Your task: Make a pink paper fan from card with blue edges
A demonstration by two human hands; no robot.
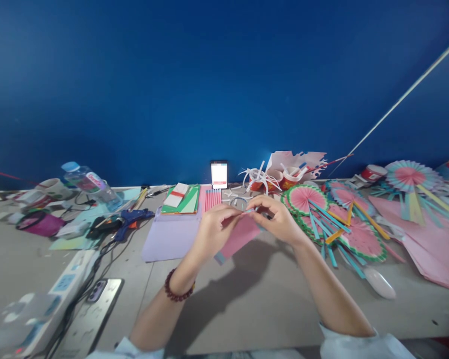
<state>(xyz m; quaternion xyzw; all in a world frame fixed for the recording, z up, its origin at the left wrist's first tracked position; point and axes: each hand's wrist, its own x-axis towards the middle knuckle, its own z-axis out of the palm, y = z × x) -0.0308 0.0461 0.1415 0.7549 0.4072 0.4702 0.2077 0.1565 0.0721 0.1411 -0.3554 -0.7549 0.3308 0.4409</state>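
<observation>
A sheet of pink paper (pixel 241 234) with blue-green edges hangs between my two hands above the table. My left hand (pixel 217 224) pinches its upper left part, and a beaded bracelet circles that wrist. At the top right, the fingers of my right hand (pixel 274 217) are closed on the same paper. Both sets of fingertips nearly meet at the upper edge, where they hide part of it. Behind my left hand lie a lavender sheet (pixel 168 238) and some pink striped paper (pixel 212 198).
Finished paper fans (pixel 307 199) lie to the right, near a white spoon-like piece (pixel 379 283) and pink sheets (pixel 439 254). Paper cups (pixel 292 178) stand by the blue wall. On the left are a bottle (pixel 93 183), a glue gun (pixel 132 219), a power strip (pixel 62 294) and a phone (pixel 100 309).
</observation>
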